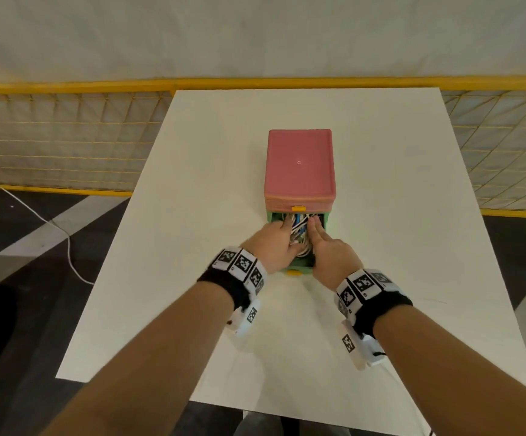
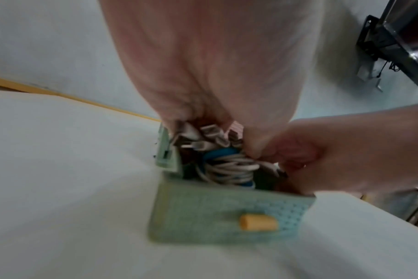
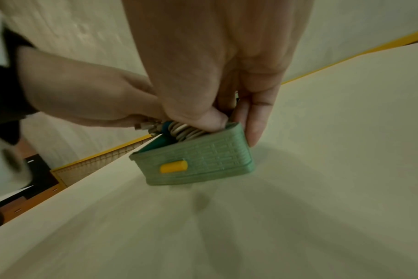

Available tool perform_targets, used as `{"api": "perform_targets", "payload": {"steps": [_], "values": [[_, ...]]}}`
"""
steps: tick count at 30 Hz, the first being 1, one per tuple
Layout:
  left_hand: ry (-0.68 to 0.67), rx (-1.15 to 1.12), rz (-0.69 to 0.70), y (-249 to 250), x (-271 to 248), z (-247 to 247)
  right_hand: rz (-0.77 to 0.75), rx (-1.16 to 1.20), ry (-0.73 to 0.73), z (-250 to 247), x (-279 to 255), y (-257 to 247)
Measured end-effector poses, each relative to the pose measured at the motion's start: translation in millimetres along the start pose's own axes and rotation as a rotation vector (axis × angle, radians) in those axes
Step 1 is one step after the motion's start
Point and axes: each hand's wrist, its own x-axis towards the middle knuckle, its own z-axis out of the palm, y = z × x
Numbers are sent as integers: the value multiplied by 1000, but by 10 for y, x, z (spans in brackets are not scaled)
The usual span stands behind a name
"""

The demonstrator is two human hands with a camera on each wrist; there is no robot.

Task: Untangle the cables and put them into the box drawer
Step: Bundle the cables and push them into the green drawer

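White tabletop (image 1: pixel 381 184), yellow mesh fence (image 1: pixel 66 136) behind. White and blue coiled cables (image 2: pixel 229 168) inside open green plastic drawer (image 3: pixel 203 160) of pink-topped box (image 1: pixel 299 162). Left hand (image 1: pixel 274 243), right hand (image 1: pixel 327 250): straight fingers pressing coils, grasping nothing. Advise: tuck every loop below rim before closing.

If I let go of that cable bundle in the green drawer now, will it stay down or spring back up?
Likely springs up somewhat: the cables are springy-looking loops mounded above the green drawer rim. They look floppy, so loose ends may spill over the wall. Both the left hand and right hand are pressing them down, which suggests they resist.
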Motion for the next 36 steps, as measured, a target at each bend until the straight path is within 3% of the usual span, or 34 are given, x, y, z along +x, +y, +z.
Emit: {"api": "perform_targets", "payload": {"steps": [3,9,13,16,19,22,24,27,32,36], "values": [[68,18,32,-20,-106,143,0,-23,29,30,-19,4],[178,-66,-63,305,-91,441,-56,91,89,27,-145,62],[294,-81,-49,220,67,580,-60,133,99,76,-136,52],[249,-64,14,169,18,495,-67,80,133,111,-191,13],[212,-200,52,109,-82,336,-77,-72,193,69,-183,-46],[363,-315,115,-19,-168,323,-68,-10,98,10,-129,-144],[439,-370,84,-120,-170,391,-30,98,74,-25,-100,-191],[475,-416,-11,-127,-175,380,-60,207,176,22,-79,-105],[492,-332,78,-116,-164,261,-220,312,426,165,-91,121],[520,-287,94,-107,-168,259,-237,340,477,178,-107,103]]}}
